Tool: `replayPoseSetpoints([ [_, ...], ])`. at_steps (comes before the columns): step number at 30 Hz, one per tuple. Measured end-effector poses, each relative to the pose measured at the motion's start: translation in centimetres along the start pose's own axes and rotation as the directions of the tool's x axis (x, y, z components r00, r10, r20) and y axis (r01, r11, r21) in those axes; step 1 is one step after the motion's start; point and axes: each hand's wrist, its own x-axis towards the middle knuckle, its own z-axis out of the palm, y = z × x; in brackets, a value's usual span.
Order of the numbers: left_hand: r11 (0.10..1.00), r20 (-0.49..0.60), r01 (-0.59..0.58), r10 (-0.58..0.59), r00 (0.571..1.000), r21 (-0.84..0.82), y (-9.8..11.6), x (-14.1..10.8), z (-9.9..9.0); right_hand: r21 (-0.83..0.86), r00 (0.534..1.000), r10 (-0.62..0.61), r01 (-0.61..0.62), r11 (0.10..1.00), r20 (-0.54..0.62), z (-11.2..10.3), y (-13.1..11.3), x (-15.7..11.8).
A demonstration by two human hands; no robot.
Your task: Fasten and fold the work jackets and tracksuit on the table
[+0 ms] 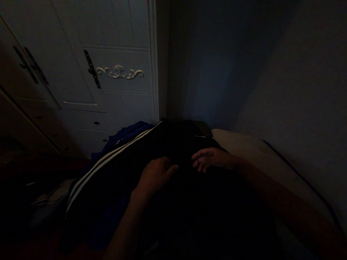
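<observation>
The view is very dark. A black garment with white stripes [111, 153] along its left side lies spread in front of me, probably a tracksuit piece. My left hand [155, 174] rests on or just above it, fingers slightly curled and the thumb apart from them. To its right, my right hand [211, 158] hovers over or touches the dark cloth with its fingers stretched out toward the left. Neither hand visibly grips anything. Blue cloth [128, 132] shows from under the black garment at its far edge and lower left.
Behind the clothes stands a white wardrobe [122, 102] with dark handles and a carved ornament. A pale wall [310, 93] rises on the right. Along it lies a light padded surface [241, 140] with a blue cord or edging [299, 175]. Dim, unclear items sit at the left.
</observation>
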Motion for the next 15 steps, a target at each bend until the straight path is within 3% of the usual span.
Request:
replayPoseSetpoints([
  [1, 1.000, -0.112, -0.015, 0.017, 0.994, 0.016, 0.2, 0.4, -0.4, -0.024, 0.988, -0.028, 0.024, 0.999, -0.151, -1.7, 0.5, -1.2],
  [2, 0.998, -0.207, -0.042, 0.049, 0.977, 0.040, 0.6, 1.0, -0.4, -0.093, 0.940, -0.037, 0.006, 0.996, -0.340, -3.3, 1.0, -2.2],
  [3, 0.994, -0.267, -0.078, 0.095, 0.959, 0.074, 1.1, 1.8, 0.0, -0.174, 0.855, -0.029, -0.072, 0.982, -0.517, -4.7, 1.6, -2.9],
  [5, 0.975, -0.255, -0.157, 0.193, 0.947, 0.157, 2.2, 3.8, 1.8, -0.252, 0.700, 0.011, -0.271, 0.929, -0.714, -6.5, 2.8, -3.8],
  [6, 0.962, -0.206, -0.175, 0.219, 0.954, 0.210, 2.6, 4.8, 3.0, -0.257, 0.672, 0.044, -0.342, 0.904, -0.739, -7.0, 3.4, -4.0],
  [8, 0.928, -0.091, -0.171, 0.212, 0.973, 0.331, 2.9, 6.6, 5.5, -0.244, 0.699, 0.116, -0.394, 0.886, -0.706, -7.2, 4.4, -4.2],
  [11, 0.866, 0.034, -0.168, 0.172, 0.984, 0.471, 1.7, 7.9, 7.9, -0.229, 0.787, 0.143, -0.340, 0.912, -0.600, -6.4, 5.1, -4.6],
  [15, 0.865, 0.024, -0.155, 0.164, 0.986, 0.478, -0.5, 7.6, 8.7, -0.213, 0.841, 0.097, -0.244, 0.946, -0.532, -5.2, 5.1, -5.3],
])
